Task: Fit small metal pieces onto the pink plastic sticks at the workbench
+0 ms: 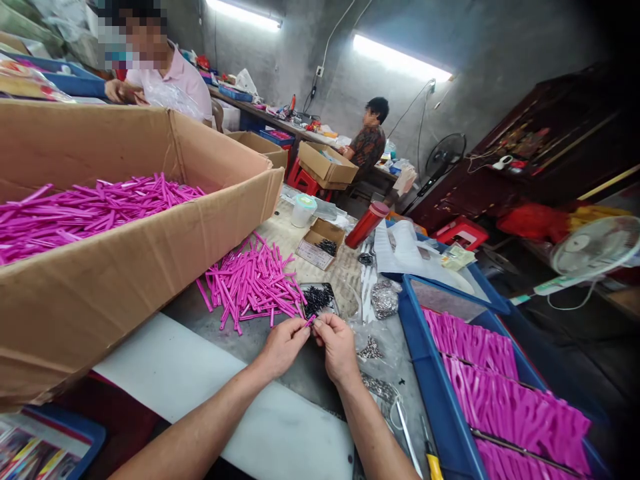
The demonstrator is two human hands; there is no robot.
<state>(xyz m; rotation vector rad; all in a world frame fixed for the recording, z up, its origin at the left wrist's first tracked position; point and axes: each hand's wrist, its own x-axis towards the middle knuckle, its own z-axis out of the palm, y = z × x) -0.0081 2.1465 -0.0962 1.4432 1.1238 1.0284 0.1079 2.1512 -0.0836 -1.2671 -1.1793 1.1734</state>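
Note:
My left hand (283, 347) and my right hand (338, 345) meet over the table, fingers pinched together on one pink plastic stick (309, 322) held between them. Just beyond my fingertips lies a small tray of tiny black parts (318, 299). A loose pile of pink sticks (255, 281) is spread on the table to the left of that tray. The big cardboard box (125, 267) at my left holds many more pink sticks (85, 210). At my right a blue tray (425, 373) carries rows of pink pieces (500, 393).
Bags of small metal parts (384, 299) lie near the tray. A small open carton (320, 243), a white cup (303, 210) and a red bottle (366, 225) stand farther back. Two other people sit at the benches behind. A white fan (595, 253) is at right.

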